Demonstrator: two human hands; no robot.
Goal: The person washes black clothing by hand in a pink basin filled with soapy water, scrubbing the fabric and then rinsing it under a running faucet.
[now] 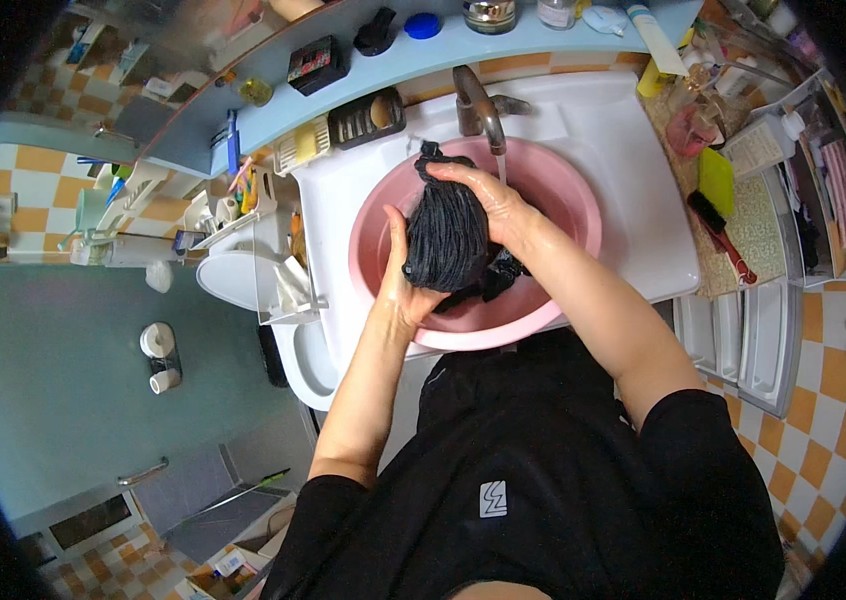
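Between my two wet hands a bundle of dark, wet cloth (pixel 447 232) is held above a pink plastic basin (pixel 460 339). My left hand (pixel 404 281) cups the bundle from its left side and below. At the upper right, my right hand (pixel 486 196) grips it with the thumb across its gathered top. More dark cloth (pixel 498 279) lies in the basin, partly hidden under the bundle and my right forearm. Water runs from the metal faucet (pixel 479 105) down into the basin, just beyond my right hand.
The basin stands in a white sink (pixel 640 195). Behind it, a blue shelf (pixel 385 67) carries jars and a blue lid (pixel 423 25). A soap dish (pixel 366 118) sits at the back left. On the right counter lie a red-handled brush (pixel 723 238) and a yellow-green item (pixel 715 180).
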